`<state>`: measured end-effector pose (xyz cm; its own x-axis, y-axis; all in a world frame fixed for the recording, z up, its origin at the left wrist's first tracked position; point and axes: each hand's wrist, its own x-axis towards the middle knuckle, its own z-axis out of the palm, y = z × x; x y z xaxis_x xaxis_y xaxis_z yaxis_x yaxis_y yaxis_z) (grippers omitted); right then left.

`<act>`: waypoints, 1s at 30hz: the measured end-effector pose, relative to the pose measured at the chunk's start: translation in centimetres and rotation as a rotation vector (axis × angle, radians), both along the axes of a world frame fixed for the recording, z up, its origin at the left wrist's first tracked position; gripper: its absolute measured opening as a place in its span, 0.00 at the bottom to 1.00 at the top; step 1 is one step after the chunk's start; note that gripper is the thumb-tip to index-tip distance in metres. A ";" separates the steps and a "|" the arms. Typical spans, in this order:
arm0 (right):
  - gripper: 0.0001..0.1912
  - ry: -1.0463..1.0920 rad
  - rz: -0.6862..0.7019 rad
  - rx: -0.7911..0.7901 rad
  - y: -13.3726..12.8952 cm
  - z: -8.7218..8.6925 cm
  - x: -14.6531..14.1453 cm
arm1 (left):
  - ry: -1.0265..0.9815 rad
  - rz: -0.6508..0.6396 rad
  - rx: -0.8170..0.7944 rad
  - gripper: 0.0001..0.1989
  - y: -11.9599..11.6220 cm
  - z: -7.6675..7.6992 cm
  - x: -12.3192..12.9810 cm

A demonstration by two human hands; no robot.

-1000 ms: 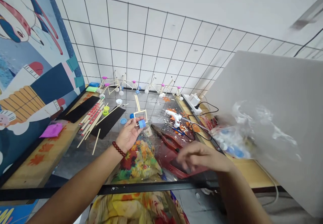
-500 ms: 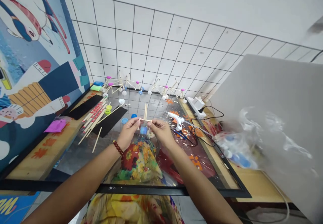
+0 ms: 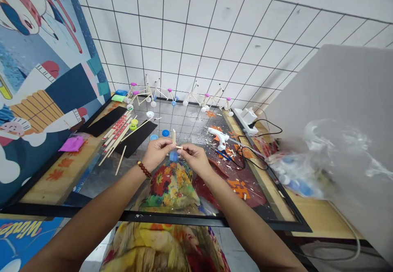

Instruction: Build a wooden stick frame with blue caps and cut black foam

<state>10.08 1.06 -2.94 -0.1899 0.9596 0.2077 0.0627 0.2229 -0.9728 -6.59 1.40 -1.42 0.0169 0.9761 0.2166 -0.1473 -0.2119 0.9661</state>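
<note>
Above the middle of the glass table, my left hand [image 3: 158, 154] pinches a small frame of wooden sticks [image 3: 174, 137], whose upright part rises beside its fingertips. My right hand [image 3: 195, 157] is closed on the short crosswise end of the same frame. How its pieces are joined is too small to make out. A small blue block-like thing [image 3: 173, 156] shows just below the hands. Blue caps [image 3: 166, 133] lie just beyond them. To the right rests a white glue gun [image 3: 219, 137].
Several long sticks [image 3: 116, 135] lie at the left, partly on black sheets [image 3: 139, 139]. Stick models with pink and white caps [image 3: 193, 96] stand along the grid panel [image 3: 202, 39]. A power strip [image 3: 245, 120], black cable [image 3: 242, 157] and plastic bag [image 3: 294, 174] are at right.
The stick frame has turned: its upright part now stands by my left fingertips instead of midway between the hands. The camera view has shifted slightly; both hands keep their grip.
</note>
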 end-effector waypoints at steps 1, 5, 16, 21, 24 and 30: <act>0.12 0.004 -0.001 -0.008 0.0 -0.1 -0.1 | -0.019 0.009 -0.010 0.03 -0.1 0.1 0.0; 0.14 0.012 -0.006 -0.034 0.1 -0.3 -0.1 | -0.048 -0.013 -0.064 0.04 -0.2 0.3 0.3; 0.16 -0.028 -0.125 0.120 -0.5 1.9 0.4 | 0.050 -0.050 -0.051 0.07 -1.0 0.7 0.8; 0.07 -0.037 -0.113 0.254 -0.9 2.9 -0.3 | 0.101 -0.099 0.016 0.08 -1.4 0.7 1.3; 0.06 -0.042 -0.109 0.291 -1.0 2.7 -0.4 | 0.128 -0.108 0.017 0.09 -1.3 0.4 1.3; 0.05 -0.029 -0.121 0.334 -0.8 2.2 0.1 | 0.121 -0.164 -0.024 0.13 -1.0 -0.2 1.2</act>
